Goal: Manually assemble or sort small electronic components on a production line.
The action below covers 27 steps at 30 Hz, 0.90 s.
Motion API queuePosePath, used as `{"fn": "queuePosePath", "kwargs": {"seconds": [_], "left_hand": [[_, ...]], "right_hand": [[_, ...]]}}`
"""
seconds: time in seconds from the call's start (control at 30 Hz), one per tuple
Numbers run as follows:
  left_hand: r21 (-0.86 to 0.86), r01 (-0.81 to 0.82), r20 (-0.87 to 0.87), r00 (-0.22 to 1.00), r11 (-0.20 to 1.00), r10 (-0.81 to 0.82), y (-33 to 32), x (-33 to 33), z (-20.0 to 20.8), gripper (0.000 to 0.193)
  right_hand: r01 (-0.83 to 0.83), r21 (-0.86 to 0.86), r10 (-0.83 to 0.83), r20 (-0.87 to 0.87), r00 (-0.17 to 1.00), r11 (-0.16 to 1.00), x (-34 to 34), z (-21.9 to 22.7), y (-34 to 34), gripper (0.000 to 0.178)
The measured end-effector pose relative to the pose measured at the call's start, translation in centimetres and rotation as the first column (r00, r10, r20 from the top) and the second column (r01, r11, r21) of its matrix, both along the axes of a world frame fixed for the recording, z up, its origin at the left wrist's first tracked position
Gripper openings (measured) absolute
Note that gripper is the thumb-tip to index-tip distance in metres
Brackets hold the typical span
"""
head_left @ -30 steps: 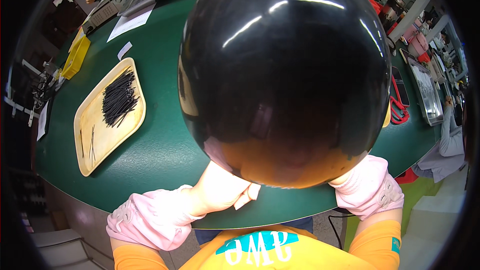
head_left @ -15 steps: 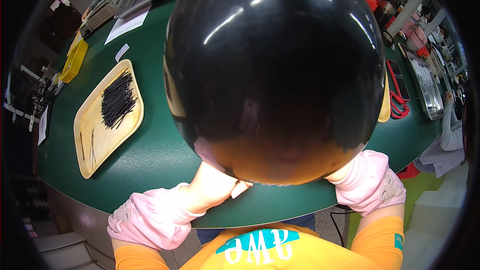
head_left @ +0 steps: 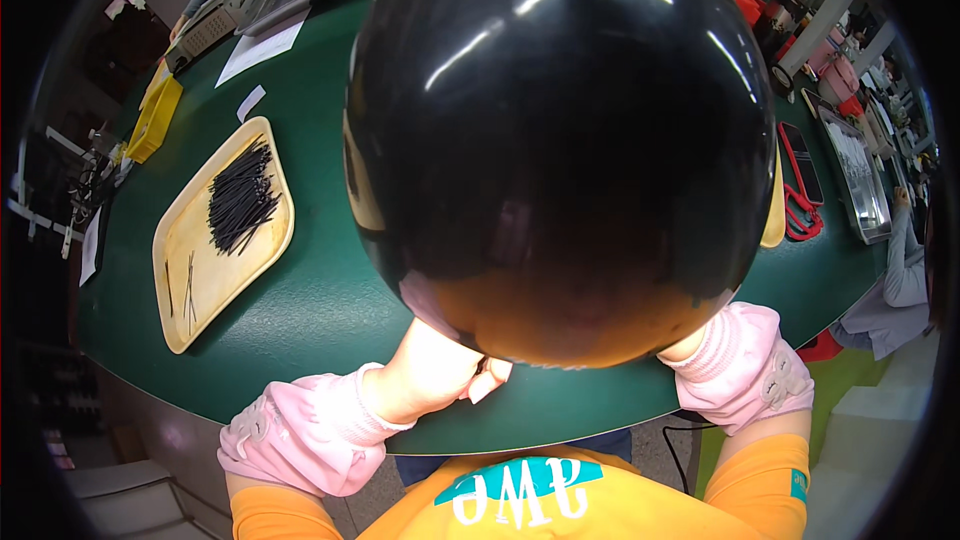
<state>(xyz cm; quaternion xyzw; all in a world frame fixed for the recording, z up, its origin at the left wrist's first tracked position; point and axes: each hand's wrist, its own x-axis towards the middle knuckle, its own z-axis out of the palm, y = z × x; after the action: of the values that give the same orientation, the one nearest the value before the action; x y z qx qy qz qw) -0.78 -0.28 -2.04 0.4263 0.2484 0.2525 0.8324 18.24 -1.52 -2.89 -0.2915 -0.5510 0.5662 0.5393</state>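
Note:
A large glossy black dome [head_left: 560, 140], shaped like a lamp head, fills the middle of the view and covers most of my work area. Bright light falls on my left hand [head_left: 445, 370], which reaches beneath the dome's near edge. Its visible fingers are curled together, with a small dark spot between them; what they hold, if anything, is hidden. Of my right hand [head_left: 686, 347], only a strip near the wrist shows, and the dome hides its fingers. Pink sleeve covers [head_left: 310, 430] wrap both forearms.
A cream tray [head_left: 205, 305] of thin black rods [head_left: 243, 202] lies left on the green table [head_left: 320, 340]. Beyond it are a yellow bin [head_left: 155, 120], papers and metal trays. A red-cased phone [head_left: 800, 165] lies right. Other people sit at the far left and right.
The whole view has shifted slightly to the right. At my left fingers, a small dark spot now shows between them. Both hands stay beneath the dome.

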Motion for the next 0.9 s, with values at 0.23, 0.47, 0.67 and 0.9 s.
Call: {"fn": "queuePosePath", "kwargs": {"seconds": [0.23,0.47,0.67,0.9], "left_hand": [[-0.153,0.002,-0.012,1.0,0.988,-0.004,-0.1,0.2,0.5,0.012],[-0.216,0.057,0.032,0.998,0.975,-0.051,0.0,0.2,0.6,0.014],[-0.169,0.067,-0.012,0.997,0.983,-0.07,-0.1,0.3,0.7,0.019],[-0.221,0.047,0.061,0.998,0.974,-0.034,0.0,0.4,0.9,0.005]], "right_hand": [[0.062,0.06,-0.068,0.097,0.993,0.996,1.3,1.2,-0.3,0.015],[0.036,0.18,-0.076,0.221,0.972,0.983,0.7,1.5,-0.2,0.009],[0.119,-0.065,-0.114,0.071,0.991,0.991,0.2,1.4,-0.4,0.01],[-0.149,-0.105,0.132,-0.154,0.979,0.983,-0.6,0.7,-0.1,0.019]]}}
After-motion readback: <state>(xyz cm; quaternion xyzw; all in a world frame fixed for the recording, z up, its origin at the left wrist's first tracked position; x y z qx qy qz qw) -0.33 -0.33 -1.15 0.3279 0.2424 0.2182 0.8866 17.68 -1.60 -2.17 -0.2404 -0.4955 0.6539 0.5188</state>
